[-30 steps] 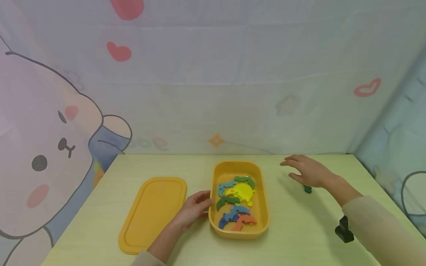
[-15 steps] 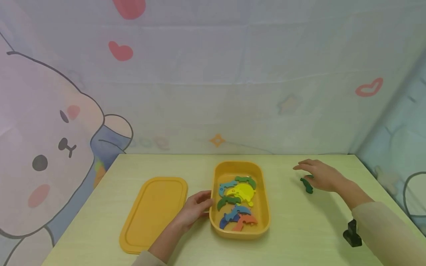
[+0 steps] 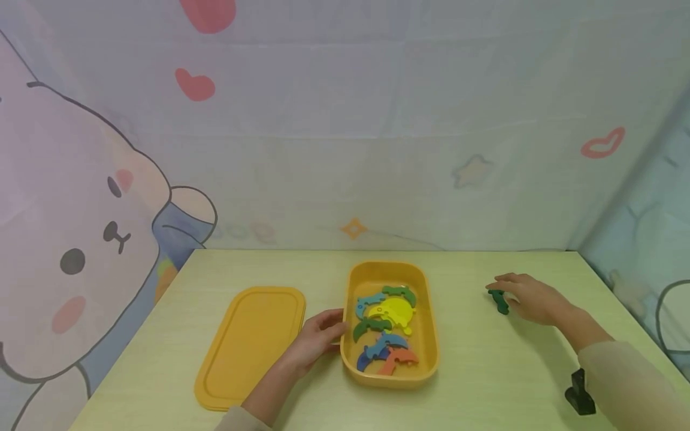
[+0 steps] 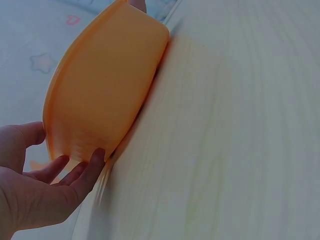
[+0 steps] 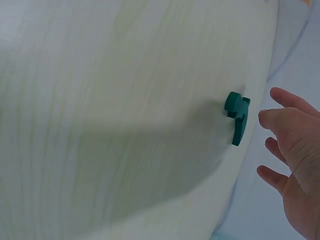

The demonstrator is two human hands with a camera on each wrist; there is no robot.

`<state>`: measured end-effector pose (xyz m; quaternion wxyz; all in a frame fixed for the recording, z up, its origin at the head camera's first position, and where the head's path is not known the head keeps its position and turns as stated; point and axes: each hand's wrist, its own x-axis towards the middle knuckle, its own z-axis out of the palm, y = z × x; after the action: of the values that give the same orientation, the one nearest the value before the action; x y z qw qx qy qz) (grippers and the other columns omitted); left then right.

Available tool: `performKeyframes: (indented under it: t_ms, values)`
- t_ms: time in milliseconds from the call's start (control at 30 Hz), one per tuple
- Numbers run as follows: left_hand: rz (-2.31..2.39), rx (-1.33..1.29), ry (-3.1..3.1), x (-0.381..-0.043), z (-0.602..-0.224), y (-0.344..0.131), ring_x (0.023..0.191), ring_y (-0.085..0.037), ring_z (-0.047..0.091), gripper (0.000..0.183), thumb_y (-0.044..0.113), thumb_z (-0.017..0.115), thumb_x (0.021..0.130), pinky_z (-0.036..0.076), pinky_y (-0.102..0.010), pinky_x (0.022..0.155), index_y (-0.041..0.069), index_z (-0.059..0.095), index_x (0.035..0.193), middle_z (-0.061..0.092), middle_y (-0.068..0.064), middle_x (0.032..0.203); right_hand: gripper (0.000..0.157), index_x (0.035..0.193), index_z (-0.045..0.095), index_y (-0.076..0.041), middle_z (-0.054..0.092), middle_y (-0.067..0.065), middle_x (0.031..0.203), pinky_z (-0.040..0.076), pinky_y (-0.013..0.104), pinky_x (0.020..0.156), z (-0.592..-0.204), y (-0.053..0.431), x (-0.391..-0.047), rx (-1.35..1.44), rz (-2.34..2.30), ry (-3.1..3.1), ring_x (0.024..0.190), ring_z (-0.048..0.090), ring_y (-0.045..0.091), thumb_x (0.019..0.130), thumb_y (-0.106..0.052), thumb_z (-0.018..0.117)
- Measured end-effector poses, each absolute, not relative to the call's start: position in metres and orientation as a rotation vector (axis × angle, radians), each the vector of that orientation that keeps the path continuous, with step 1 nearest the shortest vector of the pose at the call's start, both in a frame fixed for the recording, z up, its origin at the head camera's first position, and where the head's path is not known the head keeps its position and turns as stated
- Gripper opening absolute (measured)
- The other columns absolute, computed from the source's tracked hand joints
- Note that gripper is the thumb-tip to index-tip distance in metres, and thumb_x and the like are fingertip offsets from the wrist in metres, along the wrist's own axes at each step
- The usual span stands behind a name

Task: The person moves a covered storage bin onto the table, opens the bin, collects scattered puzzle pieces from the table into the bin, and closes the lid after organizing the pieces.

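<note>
A yellow plastic box (image 3: 429, 326) stands on the table with several animal-shaped pieces inside, among them a yellow one (image 3: 398, 311) and an orange one (image 3: 400, 358). My left hand (image 3: 315, 340) touches the box's left wall. In the left wrist view, its fairly straight fingers (image 4: 92, 172) lie along the box's outside, thumb at the rim. At the right, a dark green animal-shaped piece (image 3: 501, 303) lies on the table. My right hand (image 3: 530, 297) hovers right at this piece, fingers loosely extended. The right wrist view shows the green piece (image 5: 239, 115) outside the fingers' grasp.
A flat yellow lid (image 3: 253, 347) lies on the table left of the box. A black camera mount (image 3: 580, 392) shows by the right sleeve. Behind the table's back edge hangs a printed cloth (image 3: 399, 179).
My right hand has moved to the right and lower, toward the dark green piece. The left hand has stayed at the box.
</note>
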<state>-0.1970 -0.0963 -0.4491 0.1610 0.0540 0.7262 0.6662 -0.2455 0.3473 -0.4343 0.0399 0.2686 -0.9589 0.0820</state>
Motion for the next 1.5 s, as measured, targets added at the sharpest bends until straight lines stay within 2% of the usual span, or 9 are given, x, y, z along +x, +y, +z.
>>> performKeyframes:
  t_ms: [300,533,733,967,1167,1500]
  values:
    - [1.905,0.157,2.075,-0.196,-0.448,-0.097,0.110,-0.024,0.054,0.049,0.019,0.052,0.094,0.051,-0.038,0.087,-0.002,0.039,0.136,0.047,-0.020,0.131,0.044,0.121,0.059,-0.008,0.052,0.024,0.124,0.050,0.048,0.075,-0.448,0.352,-0.243,0.874,0.132,-2.875,0.107,0.051,0.044,0.079,0.006,0.061]
    - [1.902,0.171,2.083,-0.195,-0.447,-0.096,0.110,-0.025,0.054,0.049,0.021,0.052,0.094,0.051,-0.038,0.088,-0.001,0.039,0.136,0.046,-0.020,0.132,0.045,0.122,0.059,-0.008,0.050,0.023,0.125,0.048,0.053,0.078,-0.452,0.351,-0.241,0.838,0.131,-2.907,0.110,0.049,0.046,0.079,0.004,0.063]
    - [1.905,0.180,2.074,-0.195,-0.447,-0.097,0.110,-0.026,0.054,0.047,0.019,0.052,0.094,0.051,-0.039,0.087,-0.001,0.040,0.135,0.047,-0.020,0.131,0.044,0.119,0.060,-0.007,0.054,0.020,0.117,0.048,0.052,0.076,-0.453,0.349,-0.241,0.834,0.081,-2.862,0.103,0.052,0.042,0.077,0.004,0.067]
    - [1.898,0.174,2.079,-0.196,-0.447,-0.097,0.110,-0.026,0.054,0.048,0.020,0.052,0.094,0.051,-0.038,0.087,-0.001,0.041,0.135,0.047,-0.020,0.131,0.036,0.109,0.063,-0.011,0.056,0.012,0.098,0.049,0.042,0.061,-0.458,0.348,-0.247,0.822,0.019,-2.802,0.084,0.054,0.031,0.075,-0.002,0.072]
    - [1.907,0.168,2.074,-0.196,-0.448,-0.097,0.110,-0.026,0.054,0.048,0.019,0.052,0.094,0.051,-0.038,0.087,-0.002,0.040,0.135,0.047,-0.020,0.130,0.028,0.100,0.062,-0.012,0.056,0.012,0.097,0.049,0.045,0.064,-0.457,0.345,-0.248,0.784,0.097,-2.809,0.083,0.055,0.032,0.074,-0.008,0.073]
    - [1.901,0.168,2.075,-0.196,-0.450,-0.098,0.110,-0.026,0.054,0.047,0.019,0.052,0.093,0.051,-0.039,0.087,-0.001,0.041,0.135,0.048,-0.020,0.129,0.020,0.095,0.058,-0.013,0.052,0.007,0.082,0.045,0.035,0.055,-0.456,0.342,-0.245,0.725,0.200,-2.917,0.067,0.050,0.021,0.079,-0.016,0.070]
